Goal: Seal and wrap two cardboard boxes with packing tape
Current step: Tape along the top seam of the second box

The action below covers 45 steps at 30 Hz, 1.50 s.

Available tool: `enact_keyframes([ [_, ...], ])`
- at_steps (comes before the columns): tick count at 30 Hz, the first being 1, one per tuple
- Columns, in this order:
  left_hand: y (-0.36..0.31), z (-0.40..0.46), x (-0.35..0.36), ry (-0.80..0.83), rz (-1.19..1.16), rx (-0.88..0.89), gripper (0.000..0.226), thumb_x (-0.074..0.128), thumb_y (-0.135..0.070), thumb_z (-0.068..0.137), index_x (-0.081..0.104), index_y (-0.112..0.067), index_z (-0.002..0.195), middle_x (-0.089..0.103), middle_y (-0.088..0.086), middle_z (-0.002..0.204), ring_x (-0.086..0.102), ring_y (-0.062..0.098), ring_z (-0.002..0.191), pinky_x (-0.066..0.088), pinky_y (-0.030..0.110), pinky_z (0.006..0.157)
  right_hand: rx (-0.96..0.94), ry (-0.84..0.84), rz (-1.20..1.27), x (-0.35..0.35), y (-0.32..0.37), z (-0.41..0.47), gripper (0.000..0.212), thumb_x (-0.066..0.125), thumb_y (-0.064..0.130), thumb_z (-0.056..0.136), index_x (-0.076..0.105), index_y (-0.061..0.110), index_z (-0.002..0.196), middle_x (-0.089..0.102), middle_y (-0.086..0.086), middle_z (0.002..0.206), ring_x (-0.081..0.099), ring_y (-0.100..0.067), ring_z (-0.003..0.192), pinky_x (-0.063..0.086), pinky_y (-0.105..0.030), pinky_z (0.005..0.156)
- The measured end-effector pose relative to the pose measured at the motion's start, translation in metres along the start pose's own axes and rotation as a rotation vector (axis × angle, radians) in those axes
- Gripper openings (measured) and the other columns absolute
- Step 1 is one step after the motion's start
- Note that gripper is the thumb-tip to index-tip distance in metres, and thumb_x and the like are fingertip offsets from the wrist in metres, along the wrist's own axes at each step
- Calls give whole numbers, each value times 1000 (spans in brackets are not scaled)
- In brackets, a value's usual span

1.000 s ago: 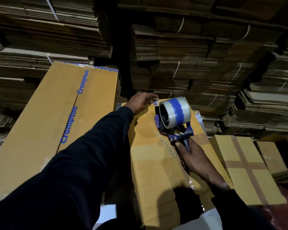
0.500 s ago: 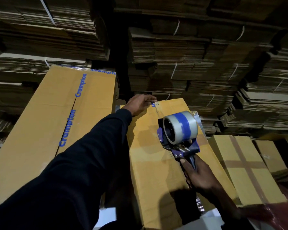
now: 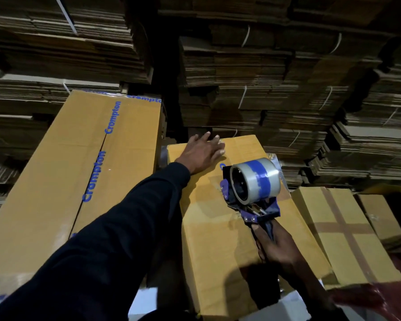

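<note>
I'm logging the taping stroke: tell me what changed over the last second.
The right hand has drawn the tape dispenser back along the middle box toward the person. The left hand, earlier curled at the far edge, now lies flat there. The Crompton box and cross-taped box stayed put.

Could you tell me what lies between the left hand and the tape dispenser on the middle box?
In the head view, only bare cardboard of the middle box lies between the left hand and the tape dispenser; a bit of blue print shows beside the dispenser.
</note>
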<state>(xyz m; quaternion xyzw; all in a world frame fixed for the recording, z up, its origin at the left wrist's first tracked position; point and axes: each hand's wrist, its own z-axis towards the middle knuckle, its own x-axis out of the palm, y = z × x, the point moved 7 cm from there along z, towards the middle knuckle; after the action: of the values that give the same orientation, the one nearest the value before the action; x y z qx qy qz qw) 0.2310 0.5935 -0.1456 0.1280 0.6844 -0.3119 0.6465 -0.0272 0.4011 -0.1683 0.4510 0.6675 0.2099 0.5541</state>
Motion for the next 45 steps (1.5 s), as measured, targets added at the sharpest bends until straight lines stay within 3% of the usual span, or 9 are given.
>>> enact_keyframes([
  [7,-10,-6,19,35,147,-82,62,20,-51,112,10,-26,168,1,0,177,-4,28,163,6,61,128,-74,-44,-32,-3,10,-1,48,63,43,100,57,17,141,69,-7,131,61,-23,126,46,-44,110],
  [15,9,16,16,78,160,-103,61,17,-50,113,-2,-33,168,-13,-5,176,-7,28,163,14,65,124,-48,-58,-3,-4,18,13,34,63,25,103,62,18,135,72,1,120,62,-16,115,45,-30,93],
  [19,18,34,11,99,170,-126,60,15,-52,112,-2,-35,167,-13,-5,176,-9,31,162,15,67,123,-29,-56,12,-4,27,29,19,61,34,103,64,26,120,69,7,90,60,-14,79,47,-32,77],
  [25,14,33,9,58,183,-117,63,16,-55,111,4,-31,168,-12,3,176,-21,36,159,-1,64,126,17,-42,68,-5,29,34,13,60,37,102,62,25,106,59,2,64,54,-19,58,43,-32,60],
  [31,0,18,17,55,194,-21,63,17,-48,113,5,-23,169,-3,4,177,-6,26,163,-3,53,130,0,-28,-10,-7,38,32,17,57,36,104,61,26,116,69,-7,83,66,-26,73,49,-33,63],
  [34,0,20,12,46,181,-53,64,18,-48,112,6,-21,169,-1,4,177,-1,25,163,1,51,131,-28,-13,-55,-11,45,28,19,56,30,105,61,24,123,71,-6,100,67,-20,91,46,-19,69],
  [38,1,19,14,48,186,-46,63,18,-47,112,6,-21,169,0,4,177,0,25,163,2,50,131,-35,-10,-78,-11,42,25,21,57,29,105,60,25,126,71,-1,100,61,-3,81,44,-11,66],
  [41,2,21,16,51,195,-53,63,15,-49,113,6,-21,169,-1,3,177,0,25,163,1,49,131,-29,16,-68,-15,34,18,23,58,33,105,59,22,125,66,9,85,58,-2,71,43,-17,59],
  [45,2,22,18,55,205,-48,64,15,-51,113,6,-21,169,0,3,177,1,25,163,1,49,130,-42,6,-135,-23,22,3,29,58,34,105,58,25,133,71,3,109,64,-4,94,44,-11,74],
])
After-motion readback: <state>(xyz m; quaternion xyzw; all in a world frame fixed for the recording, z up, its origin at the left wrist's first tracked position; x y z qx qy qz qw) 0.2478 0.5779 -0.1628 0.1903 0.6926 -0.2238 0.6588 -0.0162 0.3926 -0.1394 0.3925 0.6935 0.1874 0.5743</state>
